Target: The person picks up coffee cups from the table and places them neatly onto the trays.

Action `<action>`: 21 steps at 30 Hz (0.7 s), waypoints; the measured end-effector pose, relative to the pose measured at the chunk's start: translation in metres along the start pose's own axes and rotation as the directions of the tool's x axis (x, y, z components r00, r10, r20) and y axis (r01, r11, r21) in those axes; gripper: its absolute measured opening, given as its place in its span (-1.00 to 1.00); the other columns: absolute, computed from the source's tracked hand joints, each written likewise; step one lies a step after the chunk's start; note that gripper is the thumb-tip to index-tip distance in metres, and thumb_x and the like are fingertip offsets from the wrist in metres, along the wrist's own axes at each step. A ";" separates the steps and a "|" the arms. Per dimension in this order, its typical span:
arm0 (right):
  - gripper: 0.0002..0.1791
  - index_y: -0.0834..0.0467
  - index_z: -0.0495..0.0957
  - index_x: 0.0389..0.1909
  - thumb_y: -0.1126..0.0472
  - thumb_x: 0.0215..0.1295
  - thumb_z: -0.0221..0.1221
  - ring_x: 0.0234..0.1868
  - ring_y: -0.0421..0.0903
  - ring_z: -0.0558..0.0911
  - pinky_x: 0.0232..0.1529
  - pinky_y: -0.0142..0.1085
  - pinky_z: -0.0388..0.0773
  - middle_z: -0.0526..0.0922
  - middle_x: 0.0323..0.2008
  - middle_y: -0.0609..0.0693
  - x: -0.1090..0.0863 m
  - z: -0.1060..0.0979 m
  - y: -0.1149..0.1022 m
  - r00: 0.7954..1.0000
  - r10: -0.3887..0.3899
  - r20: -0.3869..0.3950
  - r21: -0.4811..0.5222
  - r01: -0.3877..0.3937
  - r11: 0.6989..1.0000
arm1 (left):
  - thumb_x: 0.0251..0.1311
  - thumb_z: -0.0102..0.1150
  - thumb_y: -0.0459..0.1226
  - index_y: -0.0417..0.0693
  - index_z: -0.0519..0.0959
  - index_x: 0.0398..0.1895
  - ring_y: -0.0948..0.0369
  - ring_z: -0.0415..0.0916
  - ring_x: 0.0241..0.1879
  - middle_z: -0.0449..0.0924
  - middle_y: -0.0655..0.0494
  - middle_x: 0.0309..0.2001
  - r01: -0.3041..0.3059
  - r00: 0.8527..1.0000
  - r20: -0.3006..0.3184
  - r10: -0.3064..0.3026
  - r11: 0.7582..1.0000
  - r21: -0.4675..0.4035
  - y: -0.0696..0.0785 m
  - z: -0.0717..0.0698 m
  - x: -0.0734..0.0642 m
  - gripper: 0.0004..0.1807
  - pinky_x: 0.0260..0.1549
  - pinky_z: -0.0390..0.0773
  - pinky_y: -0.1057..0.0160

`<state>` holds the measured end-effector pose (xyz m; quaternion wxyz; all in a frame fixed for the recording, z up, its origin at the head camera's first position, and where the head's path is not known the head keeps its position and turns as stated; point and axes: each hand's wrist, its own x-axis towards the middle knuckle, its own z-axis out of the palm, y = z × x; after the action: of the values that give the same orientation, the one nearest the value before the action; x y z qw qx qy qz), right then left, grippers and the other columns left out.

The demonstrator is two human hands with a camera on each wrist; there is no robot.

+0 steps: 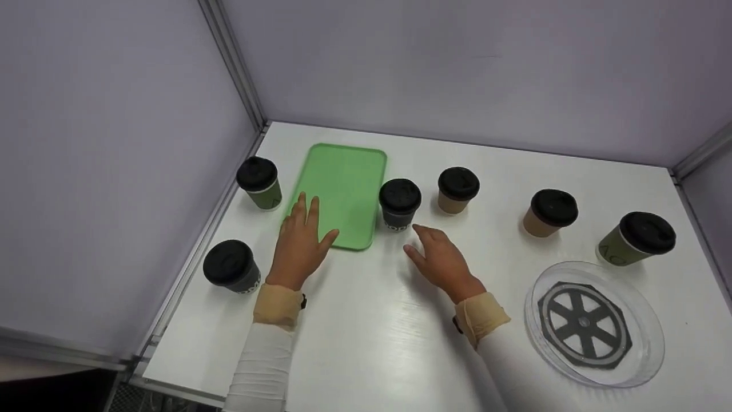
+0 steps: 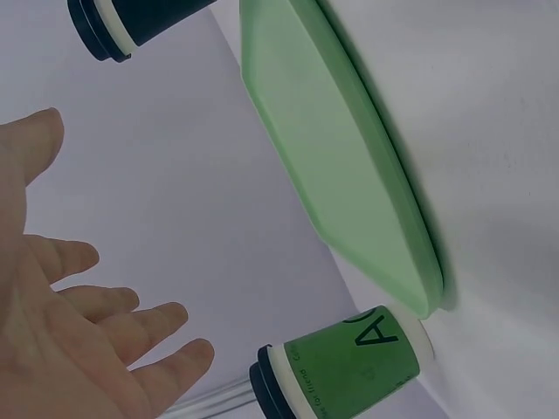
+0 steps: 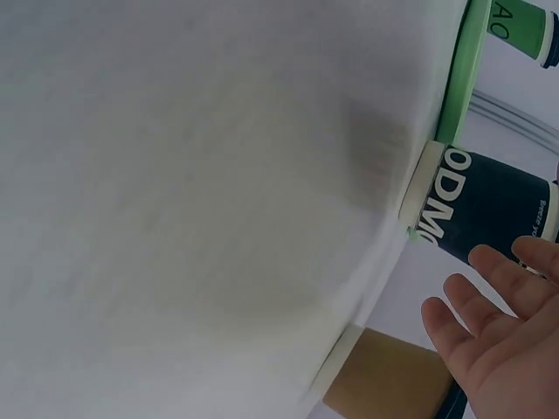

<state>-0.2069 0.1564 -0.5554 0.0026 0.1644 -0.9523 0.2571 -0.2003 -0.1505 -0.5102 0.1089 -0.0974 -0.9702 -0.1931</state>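
Note:
My left hand (image 1: 298,247) hovers over the near left part of a green tray (image 1: 343,189), fingers spread and holding nothing. Just right of the tray stands a dark paper cup (image 1: 398,220) with a black lid, white lettering on its side. My right hand (image 1: 440,257) is beside this cup, fingers loosely extended, fingertips close to its lower right side. The right wrist view shows the fingers (image 3: 500,279) overlapping the cup's edge. A green cup (image 2: 354,362) with a black lid stands left of the tray, beyond the left hand.
Another dark cup (image 1: 231,269) stands at the left edge. Two brown cups, one near (image 1: 453,203) and one farther right (image 1: 537,223), and a second green cup (image 1: 617,246) stand rightward. A clear round dish (image 1: 652,349) with a dark spoked insert lies at right. Walls (image 1: 457,68) enclose the table.

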 end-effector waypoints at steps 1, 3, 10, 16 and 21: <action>-0.30 0.17 0.28 0.41 -0.22 0.45 -0.05 0.33 0.10 0.32 0.28 -0.01 0.26 0.40 0.29 0.16 0.002 0.002 -0.002 1.000 0.003 0.009 0.010 -0.003 1.000 | 0.35 0.04 0.12 -0.22 0.02 0.51 -0.18 0.05 0.39 -0.14 -0.28 0.49 0.002 1.000 -0.002 -0.002 1.000 0.001 -0.001 0.000 0.000 -0.12 0.26 0.15 -0.16; -0.29 0.18 0.29 0.40 -0.24 0.46 -0.07 0.31 0.11 0.35 0.27 -0.01 0.27 0.42 0.28 0.16 0.007 0.006 -0.006 0.999 0.009 0.033 0.023 -0.010 1.000 | 0.35 0.05 0.11 -0.23 0.03 0.51 -0.19 0.04 0.39 -0.14 -0.29 0.49 0.002 1.000 -0.007 -0.002 1.000 -0.004 -0.002 -0.001 0.000 -0.12 0.27 0.14 -0.16; -0.35 0.21 0.36 0.33 -0.19 0.47 -0.05 0.28 0.12 0.40 0.25 0.00 0.29 0.45 0.25 0.16 0.021 0.012 -0.020 0.995 0.014 0.094 0.069 -0.021 0.997 | 0.35 0.06 0.11 -0.24 0.04 0.50 -0.19 0.05 0.39 -0.09 -0.32 0.47 0.008 1.000 -0.018 -0.008 1.000 -0.003 -0.004 -0.004 -0.003 -0.12 0.27 0.15 -0.15; -0.38 0.20 0.40 0.31 -0.17 0.47 -0.03 0.25 0.13 0.42 0.24 0.01 0.31 0.47 0.23 0.16 0.032 0.018 -0.030 0.993 -0.008 0.115 0.071 -0.001 0.997 | 0.34 0.08 0.10 -0.25 0.05 0.50 -0.17 0.05 0.39 -0.07 -0.31 0.47 0.012 0.999 -0.040 -0.011 1.000 0.022 -0.011 -0.012 -0.006 -0.12 0.27 0.15 -0.13; -0.38 0.22 0.43 0.27 -0.18 0.47 -0.04 0.20 0.12 0.48 0.18 0.01 0.36 0.53 0.18 0.15 0.041 0.027 -0.038 0.991 -0.024 0.135 0.063 0.016 0.998 | 0.34 0.11 0.07 -0.28 0.06 0.49 -0.22 0.12 0.35 -0.06 -0.32 0.46 0.006 0.997 -0.078 -0.002 0.999 0.042 -0.018 -0.025 -0.010 -0.13 0.27 0.16 -0.14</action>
<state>-0.2318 0.0994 -0.5570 -0.0645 0.1909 -0.9403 0.2744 -0.1910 -0.1785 -0.4968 0.1482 -0.0855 -0.9693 -0.1763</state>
